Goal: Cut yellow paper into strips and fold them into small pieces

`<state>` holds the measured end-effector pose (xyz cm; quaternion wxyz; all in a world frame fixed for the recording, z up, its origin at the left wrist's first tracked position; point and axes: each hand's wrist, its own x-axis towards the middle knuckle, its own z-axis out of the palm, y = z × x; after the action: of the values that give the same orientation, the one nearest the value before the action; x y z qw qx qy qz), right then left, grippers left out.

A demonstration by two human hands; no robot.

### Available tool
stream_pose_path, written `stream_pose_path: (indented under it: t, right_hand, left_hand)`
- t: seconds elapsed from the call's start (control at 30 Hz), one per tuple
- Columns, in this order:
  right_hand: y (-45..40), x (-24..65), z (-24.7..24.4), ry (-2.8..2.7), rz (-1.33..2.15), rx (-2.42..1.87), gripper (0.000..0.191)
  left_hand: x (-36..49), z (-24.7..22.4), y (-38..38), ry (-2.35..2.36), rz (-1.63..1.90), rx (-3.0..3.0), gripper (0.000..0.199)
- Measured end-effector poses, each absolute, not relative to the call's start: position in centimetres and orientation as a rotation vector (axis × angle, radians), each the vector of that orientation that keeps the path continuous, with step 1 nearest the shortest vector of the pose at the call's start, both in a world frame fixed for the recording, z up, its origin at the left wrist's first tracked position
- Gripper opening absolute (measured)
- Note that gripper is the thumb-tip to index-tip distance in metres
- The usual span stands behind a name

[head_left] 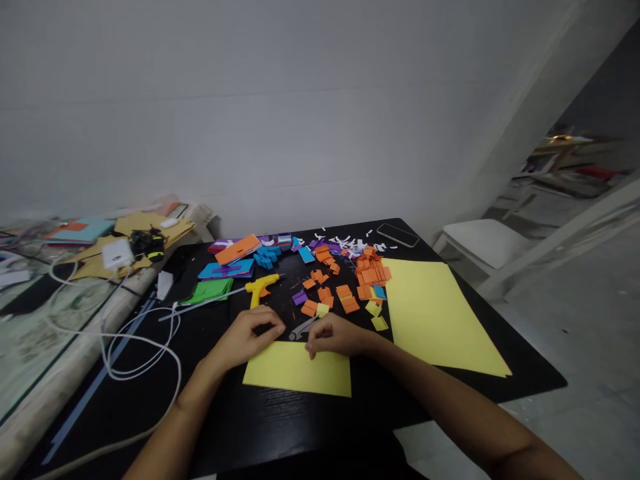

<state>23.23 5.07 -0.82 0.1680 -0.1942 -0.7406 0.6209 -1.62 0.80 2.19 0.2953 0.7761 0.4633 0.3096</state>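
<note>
A yellow paper sheet (300, 377) lies flat near the front of the black table. My left hand (253, 335) rests at the sheet's upper left corner, fingers bent; whether they pinch its edge is too small to tell. Over the sheet's upper right part is my right hand (330, 335), thumb and fingers pressed together; anything between them is hidden. A grey metal tool (300, 329), perhaps scissors, lies between the hands, partly covered by the right one. Beyond my left hand is a yellow glue gun (260, 288). Small folded orange pieces (347, 299) lie behind my right hand.
Large yellow sheets (445, 313) lie on the right, with a phone (397, 235) behind them. White scraps (350, 245) are scattered at the back. Green paper (213, 291), blue paper (227, 269) and a white cable (175, 373) are on the left. A white chair (485, 241) stands beyond the table.
</note>
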Motion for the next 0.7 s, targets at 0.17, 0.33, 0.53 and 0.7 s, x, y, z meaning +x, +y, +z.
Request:
stream_pose_path:
  t: [0.17, 0.33, 0.53, 0.7]
  right_hand:
    - [4.9, 23.2, -1.1, -2.175, 1.836, -0.491, 0.034]
    - [4.7, 23.0, -1.4, -2.149, 1.846, -0.517, 0.035]
    - [6.2, 24.0, -0.7, -2.113, 1.677, -0.639, 0.026]
    - [7.7, 24.9, -0.8, -1.951, 1.438, -0.948, 0.026]
  left_hand:
    - [-0.8, 1.8, -0.2, 1.095, 0.558, 1.96, 0.023]
    - [-0.5, 0.9, -0.4, 1.113, 0.435, 1.811, 0.032]
    - [-2.0, 1.5, 0.4, 1.118, 0.344, 1.679, 0.035]
    - [-2.3, 1.9, 0.7, 1.118, 0.407, 1.636, 0.036]
